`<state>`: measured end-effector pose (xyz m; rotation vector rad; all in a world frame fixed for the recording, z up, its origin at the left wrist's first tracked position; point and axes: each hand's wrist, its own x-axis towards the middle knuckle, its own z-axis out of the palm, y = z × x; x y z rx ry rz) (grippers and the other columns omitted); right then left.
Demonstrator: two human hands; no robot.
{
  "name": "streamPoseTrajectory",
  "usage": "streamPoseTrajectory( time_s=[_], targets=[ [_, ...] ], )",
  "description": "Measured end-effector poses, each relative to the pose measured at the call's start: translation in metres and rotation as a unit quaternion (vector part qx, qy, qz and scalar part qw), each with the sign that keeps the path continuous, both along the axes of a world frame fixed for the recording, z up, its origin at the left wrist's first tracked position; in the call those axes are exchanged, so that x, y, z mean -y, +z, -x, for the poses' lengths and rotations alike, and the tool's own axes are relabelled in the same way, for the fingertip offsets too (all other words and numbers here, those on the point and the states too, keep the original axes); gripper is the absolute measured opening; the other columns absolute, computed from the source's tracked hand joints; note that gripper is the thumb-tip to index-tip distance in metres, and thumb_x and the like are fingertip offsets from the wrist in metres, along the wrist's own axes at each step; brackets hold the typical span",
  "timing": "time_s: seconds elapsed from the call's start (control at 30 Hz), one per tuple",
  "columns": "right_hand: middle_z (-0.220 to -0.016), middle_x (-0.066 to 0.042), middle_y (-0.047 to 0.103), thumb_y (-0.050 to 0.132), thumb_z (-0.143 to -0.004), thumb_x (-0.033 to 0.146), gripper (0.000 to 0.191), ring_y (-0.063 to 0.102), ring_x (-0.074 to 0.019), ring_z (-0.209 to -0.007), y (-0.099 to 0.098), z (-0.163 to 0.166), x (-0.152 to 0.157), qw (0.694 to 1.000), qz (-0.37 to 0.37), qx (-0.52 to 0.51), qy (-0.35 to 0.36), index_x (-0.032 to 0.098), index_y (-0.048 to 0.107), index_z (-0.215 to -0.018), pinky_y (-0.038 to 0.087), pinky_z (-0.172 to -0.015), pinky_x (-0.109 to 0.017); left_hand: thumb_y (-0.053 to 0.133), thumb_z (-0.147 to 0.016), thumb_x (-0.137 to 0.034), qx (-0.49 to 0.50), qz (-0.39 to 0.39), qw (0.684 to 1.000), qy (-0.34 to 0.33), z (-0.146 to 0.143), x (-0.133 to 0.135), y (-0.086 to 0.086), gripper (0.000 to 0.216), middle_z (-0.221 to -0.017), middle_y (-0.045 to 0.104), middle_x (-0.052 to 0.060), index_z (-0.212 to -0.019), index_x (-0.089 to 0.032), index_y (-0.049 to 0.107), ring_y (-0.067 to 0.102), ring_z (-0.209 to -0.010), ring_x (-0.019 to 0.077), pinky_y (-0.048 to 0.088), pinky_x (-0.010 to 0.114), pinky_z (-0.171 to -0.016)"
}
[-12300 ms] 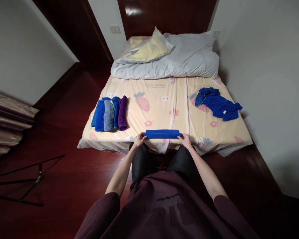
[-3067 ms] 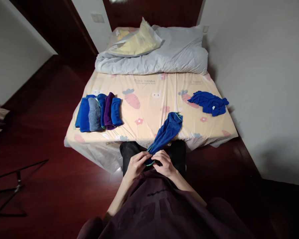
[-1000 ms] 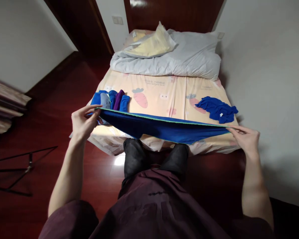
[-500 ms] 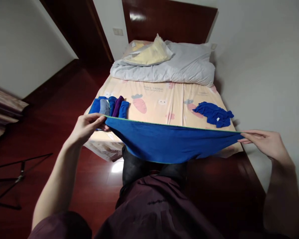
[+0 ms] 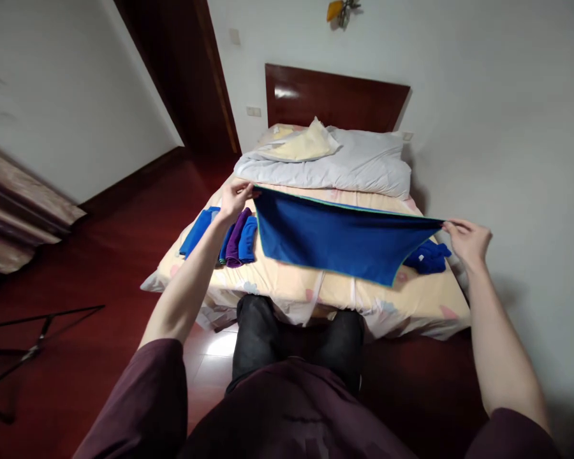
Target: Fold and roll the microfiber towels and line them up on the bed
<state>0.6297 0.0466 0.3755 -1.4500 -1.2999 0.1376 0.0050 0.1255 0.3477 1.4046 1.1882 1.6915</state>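
Note:
A blue towel (image 5: 330, 236) with green edging is stretched out between my two hands above the bed. My left hand (image 5: 236, 196) pinches its upper left corner. At the upper right corner, my right hand (image 5: 469, 239) is closed on the cloth. The lower edge hangs over the bedsheet (image 5: 287, 280). Left of the towel, partly behind my left forearm, lie several rolled or folded cloths, among them a purple one (image 5: 239, 237) and a blue one (image 5: 247, 240). A crumpled blue cloth (image 5: 430, 257) with a white tag lies under the towel's right end, partly covered from view.
A grey quilt (image 5: 368, 162) and a pale yellow pillow (image 5: 306, 145) lie by the dark headboard (image 5: 335, 99). A black stand (image 5: 38, 344) is on the floor at left, near a curtain (image 5: 19, 210). The right wall runs close beside the bed.
Both hands have moved forward and up with the towel, over the bed. The towel now hangs more spread out. My view has tilted upward, showing more wall.

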Motion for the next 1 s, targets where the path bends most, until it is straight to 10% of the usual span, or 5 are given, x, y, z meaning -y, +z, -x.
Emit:
streamPoseTrajectory(
  time_s=[0.13, 0.27, 0.67, 1.0],
  targets=[
    [-0.109, -0.025, 0.075, 0.068, -0.088, 0.011, 0.017, 0.074, -0.0214, -0.095, -0.011, -0.006, 0.001, 0.997, -0.068, -0.02, 0.031, 0.009, 0.074, -0.103, 0.056, -0.093, -0.037, 0.076, -0.083, -0.058, -0.053, -0.076, 0.995, 0.029, 0.008, 0.008, 0.011, 0.051, -0.095, 0.076, 0.01, -0.098, -0.01, 0.072, 0.075, -0.095, 0.0222, 0.06, 0.039, -0.094],
    [-0.114, -0.024, 0.074, 0.068, -0.089, 0.021, 0.019, 0.073, -0.0229, -0.102, -0.059, -0.009, 0.008, 0.994, -0.089, 0.009, 0.065, 0.011, 0.075, -0.103, 0.057, -0.093, -0.038, 0.07, -0.089, -0.048, -0.154, -0.071, 0.984, 0.047, 0.011, 0.04, -0.022, 0.041, -0.11, 0.077, 0.011, -0.104, -0.011, 0.074, 0.072, -0.103, 0.0196, 0.057, 0.034, -0.097],
    [-0.1, -0.015, 0.078, 0.054, -0.084, 0.026, 0.025, 0.072, -0.0275, -0.095, -0.31, 0.02, 0.068, 0.968, 0.209, 0.13, 0.044, 0.015, 0.076, -0.09, 0.058, -0.095, -0.047, 0.057, -0.085, -0.023, -0.396, 0.184, 0.9, -0.001, 0.01, 0.121, -0.262, 0.016, -0.101, 0.076, 0.013, -0.085, -0.017, 0.072, 0.067, -0.103, 0.0273, 0.054, 0.045, -0.098],
    [-0.107, -0.014, 0.074, 0.047, -0.084, 0.003, 0.041, 0.062, -0.0272, -0.111, -0.34, 0.005, 0.101, 0.866, 0.301, 0.396, 0.062, 0.016, 0.075, -0.11, 0.051, -0.097, -0.037, 0.048, -0.084, -0.016, -0.576, 0.132, 0.798, -0.12, 0.007, 0.119, -0.303, 0.027, -0.097, 0.067, 0.016, -0.093, -0.015, 0.073, 0.062, -0.098, 0.0299, 0.051, 0.043, -0.093]
  ],
)
